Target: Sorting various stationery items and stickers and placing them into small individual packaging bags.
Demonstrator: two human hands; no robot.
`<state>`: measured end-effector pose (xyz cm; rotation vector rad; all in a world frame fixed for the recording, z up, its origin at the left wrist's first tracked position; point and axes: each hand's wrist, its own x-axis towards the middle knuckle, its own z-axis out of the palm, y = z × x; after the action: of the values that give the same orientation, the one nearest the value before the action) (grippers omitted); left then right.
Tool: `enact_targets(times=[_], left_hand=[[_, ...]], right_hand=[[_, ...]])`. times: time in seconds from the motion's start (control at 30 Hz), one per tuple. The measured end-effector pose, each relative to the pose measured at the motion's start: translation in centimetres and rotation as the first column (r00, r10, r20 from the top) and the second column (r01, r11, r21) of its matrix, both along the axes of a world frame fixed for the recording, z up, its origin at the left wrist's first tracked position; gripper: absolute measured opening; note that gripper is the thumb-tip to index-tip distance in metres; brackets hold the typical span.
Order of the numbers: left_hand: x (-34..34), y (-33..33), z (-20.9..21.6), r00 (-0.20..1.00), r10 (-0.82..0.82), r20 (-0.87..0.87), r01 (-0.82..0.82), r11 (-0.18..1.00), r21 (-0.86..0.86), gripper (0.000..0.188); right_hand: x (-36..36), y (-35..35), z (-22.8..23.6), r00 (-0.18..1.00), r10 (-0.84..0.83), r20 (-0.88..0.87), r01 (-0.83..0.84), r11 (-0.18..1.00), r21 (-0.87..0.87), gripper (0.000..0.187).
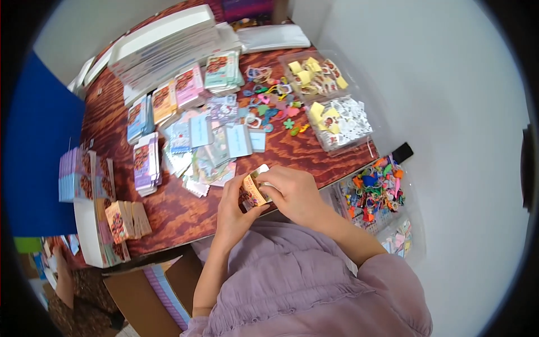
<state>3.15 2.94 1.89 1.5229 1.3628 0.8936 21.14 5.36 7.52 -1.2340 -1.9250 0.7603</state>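
In left hand (232,212) — orange box (255,194), right hand (296,192) against it.

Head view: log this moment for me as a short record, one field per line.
Left hand: grips a small orange box
Right hand: at the box's open end
Box state: flap open; contents cannot be made out
Surface: red-brown patterned table
Beyond the box: light-blue packets, colourful trinkets
Lower left: another person's arm
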Motion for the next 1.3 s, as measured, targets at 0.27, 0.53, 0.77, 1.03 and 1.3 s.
enact_targets(times=[0.27,0.53,0.77,1.03,1.3], left_hand=[[5.2,3.1,1.1,0.973,-0.203,-0.111,0.217,0.967,0.133,0.073],[8.6,3.8,0.9,0.946,-0.308,-0.103,0.314,0.949,0.043,0.075],[8.0,4.3,0.1,0.945,-0.305,-0.12,0.313,0.948,0.057,0.075],[8.0,4.5,0.1,0.943,-0.315,-0.106,0.322,0.945,0.053,0.075],[9.8,5.3,0.8,0.908,-0.348,-0.232,0.371,0.926,0.065,0.075]], right_hand=[[14.0,5.2,-3.6,0.834,-0.544,0.09,0.54,0.839,0.075,0.012],[15.1,10.6,-6.0,0.742,-0.503,0.443,0.505,0.854,0.123,0.026],[20.0,11.5,-5.0,0.86,-0.45,-0.24,0.296,0.824,-0.484,0.013],[23.5,11.9,-3.7,0.841,-0.491,-0.229,0.337,0.805,-0.488,0.02],[21.2,11.3,-3.9,0.894,-0.139,0.427,0.298,0.894,-0.334,0.034]])
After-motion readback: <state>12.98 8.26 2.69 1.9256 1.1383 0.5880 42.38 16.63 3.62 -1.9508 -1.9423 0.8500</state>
